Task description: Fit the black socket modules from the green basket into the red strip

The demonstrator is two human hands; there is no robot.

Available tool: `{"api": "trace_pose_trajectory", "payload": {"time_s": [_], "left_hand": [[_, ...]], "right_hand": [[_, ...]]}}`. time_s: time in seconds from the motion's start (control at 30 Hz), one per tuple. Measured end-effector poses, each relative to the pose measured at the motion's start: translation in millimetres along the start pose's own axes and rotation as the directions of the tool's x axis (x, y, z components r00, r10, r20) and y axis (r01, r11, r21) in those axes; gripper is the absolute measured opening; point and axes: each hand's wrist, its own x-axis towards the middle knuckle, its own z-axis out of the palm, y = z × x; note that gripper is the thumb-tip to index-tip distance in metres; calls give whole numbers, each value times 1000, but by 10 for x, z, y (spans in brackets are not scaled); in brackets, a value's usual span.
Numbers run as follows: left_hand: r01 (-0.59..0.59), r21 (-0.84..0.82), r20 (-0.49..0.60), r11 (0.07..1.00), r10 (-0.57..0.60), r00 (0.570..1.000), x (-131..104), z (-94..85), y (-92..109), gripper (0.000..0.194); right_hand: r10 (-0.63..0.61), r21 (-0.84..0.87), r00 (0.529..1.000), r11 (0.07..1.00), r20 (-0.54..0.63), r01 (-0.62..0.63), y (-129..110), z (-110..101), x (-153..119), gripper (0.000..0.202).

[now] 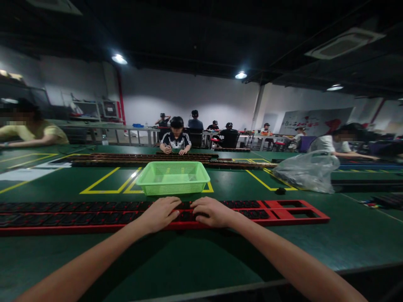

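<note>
A long red frame point(302, 212) lies across the green table, with two rows of black parts point(97, 217) set in it. My left hand point(160, 214) rests over the middle of the frame, fingers bent and pointing right, touching the black parts. Close beside it, my right hand point(212, 212) is over the same rows with its fingers curled down and pointing left. Whether a small piece is between the fingers of either hand cannot be made out. Just beyond the hands stands a light green basket point(174, 187), in which no parts can be seen.
A clear plastic bag point(308, 172) and a small black piece point(280, 191) lie at the right. Long dark strips point(141, 159) lie beyond the basket. A person point(175, 138) sits across the green table point(189, 260), others at both sides and farther back.
</note>
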Motion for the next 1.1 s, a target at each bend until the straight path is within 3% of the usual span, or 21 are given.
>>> {"api": "trace_pose_trajectory", "payload": {"time_s": [0.47,0.6,0.8,1.1], "left_hand": [[-52,6,-67,999,53,996,-24,-36,-15,47],[-101,99,-95,990,110,989,-22,-65,27,41],[-26,146,-91,989,39,995,41,-88,-18,36],[-3,221,-42,975,12,999,40,-135,33,38]], "right_hand": [[6,56,997,998,74,-10,-15,-61,13,24],[-13,23,999,1000,50,12,20,-30,20,23],[-39,34,999,999,20,38,126,-24,52,24],[-87,2,995,996,-54,87,265,35,48,29]]}}
